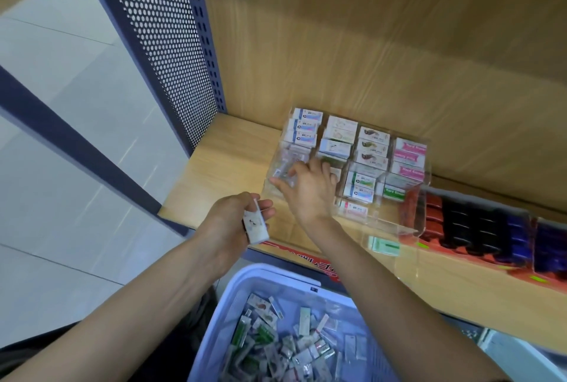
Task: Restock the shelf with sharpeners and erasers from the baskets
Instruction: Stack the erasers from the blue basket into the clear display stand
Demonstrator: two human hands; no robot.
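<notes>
A clear acrylic display box [395, 225] with several compartments of boxed erasers stands on the wooden shelf [221, 173]. My right hand [306, 188] reaches into its front-left compartment and pinches a small wrapped eraser [283, 174] with thumb and fingers. In front of the shelf edge, my left hand [233, 219] grips a few white boxed erasers [254, 226]. Below, a pale blue basket [245, 286] holds several loose wrapped erasers [291, 341].
Red, black and blue items [478, 225] fill a tray to the right of the display box. One green eraser [385, 245] lies on the shelf front. A perforated blue metal panel [159, 44] bounds the shelf on the left. A white container [515, 354] sits at lower right.
</notes>
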